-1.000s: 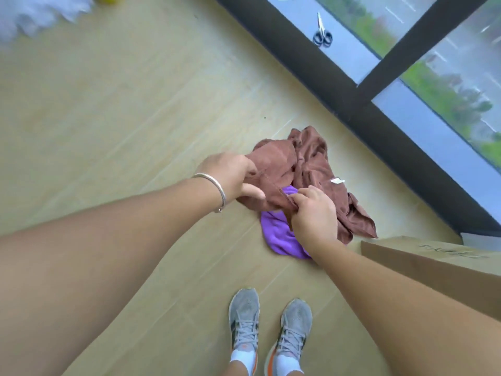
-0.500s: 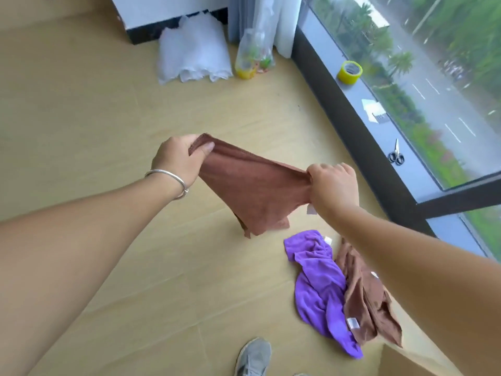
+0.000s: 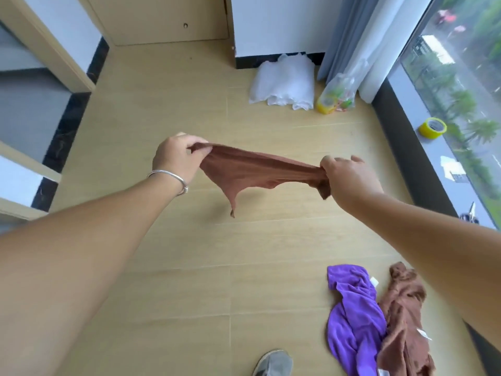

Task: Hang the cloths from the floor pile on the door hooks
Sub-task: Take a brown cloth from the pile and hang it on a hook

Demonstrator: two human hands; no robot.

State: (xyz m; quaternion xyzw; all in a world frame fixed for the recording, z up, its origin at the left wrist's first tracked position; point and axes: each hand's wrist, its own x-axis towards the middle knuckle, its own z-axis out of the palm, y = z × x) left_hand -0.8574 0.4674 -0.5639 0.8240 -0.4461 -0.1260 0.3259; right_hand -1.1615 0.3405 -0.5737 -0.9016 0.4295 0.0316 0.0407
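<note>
**Inspector A:** Surroundings first. Pale wood-plank floor [image 3: 168, 267]. Against the far wall lies a crumpled white fabric heap [image 3: 283, 82], and just beside it a clear plastic bag with yellow and green contents [image 3: 337, 96], at the foot of a grey curtain [image 3: 344, 31]. On the dark window sill [image 3: 414, 147] sits a yellow tape roll [image 3: 432, 128]. A light wooden door panel [image 3: 162, 17] closes the far end. One grey sneaker [image 3: 273, 363] shows at the bottom edge.

**Inspector B:** Obstructions?

**Inspector A:** None between the hands and the door panel.

**Inspector B:** The item in hand?

**Inspector A:** A rust-brown soft cloth [image 3: 252, 172], held in the air above the floor, stretched taut along its upper edge, the loose corner hanging to a point. Left hand [image 3: 176, 158], a silver bangle [image 3: 169, 177] at its wrist, pinches one end with curled fingers [image 3: 196, 147]; right hand [image 3: 349, 177] is clenched round the bunched other end.

**Inspector B:** The pile?

**Inspector A:** Lower right on the floor: a crumpled purple plush cloth [image 3: 352, 318] touching a second rust-brown cloth [image 3: 404, 321], both rumpled, with small white tags showing.
</note>
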